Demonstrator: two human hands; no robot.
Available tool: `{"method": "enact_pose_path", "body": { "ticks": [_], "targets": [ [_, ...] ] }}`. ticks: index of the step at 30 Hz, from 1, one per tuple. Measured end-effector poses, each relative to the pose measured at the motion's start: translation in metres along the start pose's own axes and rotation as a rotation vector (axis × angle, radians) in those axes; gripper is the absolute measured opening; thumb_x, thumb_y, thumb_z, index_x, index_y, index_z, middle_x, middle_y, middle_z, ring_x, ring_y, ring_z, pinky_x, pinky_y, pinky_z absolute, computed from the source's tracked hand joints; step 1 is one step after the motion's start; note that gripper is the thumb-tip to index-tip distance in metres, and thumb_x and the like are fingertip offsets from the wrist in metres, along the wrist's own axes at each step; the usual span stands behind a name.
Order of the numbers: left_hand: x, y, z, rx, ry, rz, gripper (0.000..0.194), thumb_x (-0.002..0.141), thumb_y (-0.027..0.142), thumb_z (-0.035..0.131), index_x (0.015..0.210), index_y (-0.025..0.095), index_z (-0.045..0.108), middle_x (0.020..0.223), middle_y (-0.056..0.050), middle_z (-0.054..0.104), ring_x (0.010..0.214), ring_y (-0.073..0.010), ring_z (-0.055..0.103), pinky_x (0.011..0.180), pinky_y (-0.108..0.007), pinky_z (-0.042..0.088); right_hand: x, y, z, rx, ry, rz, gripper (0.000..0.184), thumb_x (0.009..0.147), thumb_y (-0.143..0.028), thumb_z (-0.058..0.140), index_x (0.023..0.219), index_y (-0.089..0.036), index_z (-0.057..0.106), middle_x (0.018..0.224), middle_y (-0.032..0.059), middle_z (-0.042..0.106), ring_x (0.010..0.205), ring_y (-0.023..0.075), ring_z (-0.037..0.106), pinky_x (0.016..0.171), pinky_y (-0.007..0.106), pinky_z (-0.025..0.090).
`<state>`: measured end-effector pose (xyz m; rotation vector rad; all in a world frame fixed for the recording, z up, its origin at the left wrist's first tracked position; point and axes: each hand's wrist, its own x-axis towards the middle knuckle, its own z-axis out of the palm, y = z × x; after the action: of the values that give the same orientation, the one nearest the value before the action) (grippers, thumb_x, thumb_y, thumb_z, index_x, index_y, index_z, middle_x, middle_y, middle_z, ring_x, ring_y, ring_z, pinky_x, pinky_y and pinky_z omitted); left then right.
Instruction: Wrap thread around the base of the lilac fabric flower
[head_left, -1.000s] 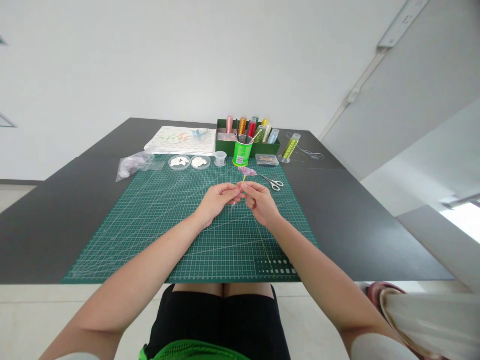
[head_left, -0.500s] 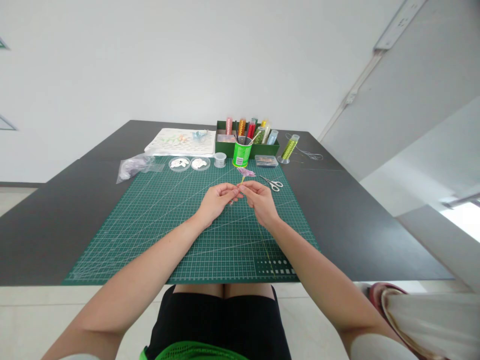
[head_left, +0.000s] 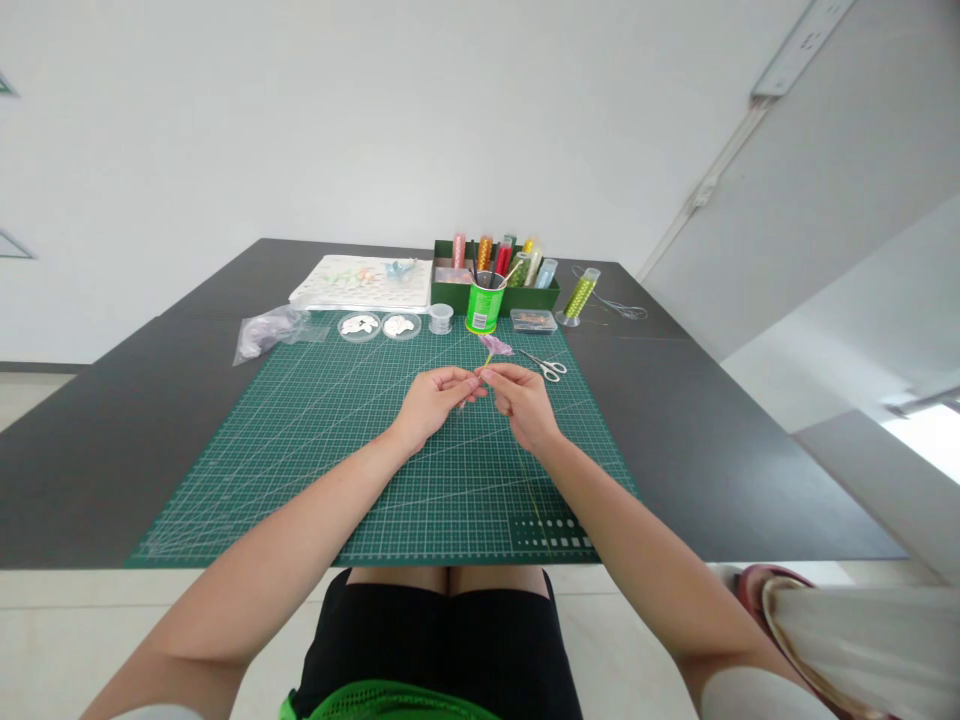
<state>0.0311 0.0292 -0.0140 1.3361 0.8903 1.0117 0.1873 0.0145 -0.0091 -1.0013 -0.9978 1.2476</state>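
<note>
Left hand [head_left: 429, 402] pinching flower [head_left: 496, 345] low on its green stem; right hand [head_left: 527, 405] pinching the stem just under the bloom, fingertips of both hands nearly meeting. Flower hanging above mat [head_left: 300, 440], around mid-desk [head_left: 705, 440], between the desk's near and far edges, on the near side of the can [head_left: 482, 308].

Risks, my judgement: stem could be bending or twisting if both hands are pressing unevenly; petals could be creasing if fingers are sliding up into the bloom, or catching if hands are drifting toward the can. A thin thread [head_left: 534, 495] is running over the mat toward the desk's near edge; could be snagging if a forearm is dragging on it. Can't tell whether the right fingers are gripping it too.

Bloom is pointing toward the desk's far edge, leaning slightly right. Long axis is running along the stem, from near-left to far-right; tilt off the mat unclear. Scissors [head_left: 552, 371] are lying just right of the bloom.
</note>
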Motion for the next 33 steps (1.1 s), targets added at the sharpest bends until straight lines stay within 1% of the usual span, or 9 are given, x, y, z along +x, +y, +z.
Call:
{"method": "enact_pose_path", "body": {
  "ticks": [3,6,11,15,19,24,28,31,33],
  "targets": [
    [0.001,-0.002,0.001,0.069,0.034,0.042,0.036,0.076,0.051,0.079,0.086,0.017,0.076,0.083,-0.007,0.080,0.078,-0.0190,0.070,0.076,-0.031,0.053,0.001,0.001,0.000,-0.045,0.044,-0.033,0.032,0.063,-0.045,0.086,0.075,-0.018,0.078,0.045,-0.0068,0.047,0.041,0.0046,0.024,0.041,0.025,0.013],
    [-0.001,-0.002,0.003,0.182,0.082,0.097,0.030,0.081,0.046,0.075,0.086,0.017,0.076,0.083,-0.006,0.081,0.078,-0.0201,0.073,0.078,-0.032,0.054,0.001,0.001,0.001,-0.036,0.074,-0.049,0.033,0.061,-0.047,0.088,0.073,-0.018,0.076,0.046,-0.0071,0.047,0.041,0.0041,0.025,0.041,0.024,0.013],
    [-0.007,0.002,0.006,0.330,0.128,0.151,0.020,0.087,0.036,0.067,0.087,0.018,0.076,0.085,-0.005,0.081,0.077,-0.0198,0.074,0.075,-0.030,0.054,0.002,0.002,0.001,-0.001,0.061,-0.043,0.034,0.062,-0.046,0.088,0.076,-0.018,0.076,0.045,-0.0082,0.043,0.042,0.0044,0.023,0.041,0.025,0.013],
    [-0.008,0.003,0.007,0.290,0.116,0.140,0.017,0.085,0.034,0.069,0.089,0.019,0.075,0.085,-0.005,0.081,0.079,-0.0202,0.075,0.076,-0.030,0.054,0.001,0.004,0.000,-0.012,0.048,-0.022,0.033,0.062,-0.046,0.087,0.076,-0.018,0.077,0.047,-0.0065,0.047,0.042,0.0047,0.024,0.041,0.025,0.014],
    [-0.008,0.003,0.007,0.280,0.124,0.136,0.017,0.084,0.035,0.070,0.087,0.019,0.075,0.082,-0.004,0.080,0.076,-0.0197,0.073,0.073,-0.030,0.053,0.001,0.005,0.000,-0.039,0.038,-0.038,0.030,0.065,-0.045,0.086,0.074,-0.019,0.077,0.050,-0.0046,0.052,0.042,0.0046,0.026,0.041,0.024,0.014],
    [-0.010,0.002,0.008,0.376,0.162,0.161,0.012,0.085,0.031,0.070,0.081,0.021,0.075,0.075,-0.001,0.078,0.069,-0.0182,0.070,0.069,-0.029,0.051,0.000,0.004,0.002,-0.121,0.107,-0.104,0.024,0.069,-0.041,0.083,0.073,-0.018,0.077,0.049,-0.0071,0.043,0.045,0.0054,0.028,0.043,0.025,0.017],
    [-0.010,0.002,0.010,0.400,0.170,0.152,0.012,0.085,0.030,0.069,0.080,0.021,0.075,0.075,-0.001,0.077,0.068,-0.0181,0.069,0.067,-0.029,0.049,-0.002,0.003,0.004,-0.089,0.137,-0.072,0.027,0.067,-0.043,0.083,0.071,-0.017,0.076,0.047,-0.0082,0.040,0.044,0.0050,0.026,0.043,0.025,0.016],
    [-0.007,-0.001,0.010,0.302,0.136,0.095,0.015,0.085,0.033,0.068,0.083,0.020,0.075,0.077,-0.002,0.079,0.070,-0.0187,0.070,0.071,-0.030,0.050,-0.002,0.002,0.004,-0.036,0.128,-0.024,0.031,0.065,-0.045,0.085,0.074,-0.017,0.078,0.044,-0.0094,0.036,0.042,0.0047,0.023,0.042,0.026,0.014],
    [-0.004,-0.003,0.009,0.193,0.095,0.059,0.020,0.082,0.039,0.072,0.085,0.019,0.075,0.078,-0.003,0.079,0.073,-0.0196,0.071,0.075,-0.032,0.052,-0.002,0.001,0.004,-0.004,0.110,-0.004,0.032,0.064,-0.046,0.085,0.075,-0.016,0.078,0.043,-0.0100,0.034,0.041,0.0047,0.022,0.041,0.026,0.013]
  ]
}}
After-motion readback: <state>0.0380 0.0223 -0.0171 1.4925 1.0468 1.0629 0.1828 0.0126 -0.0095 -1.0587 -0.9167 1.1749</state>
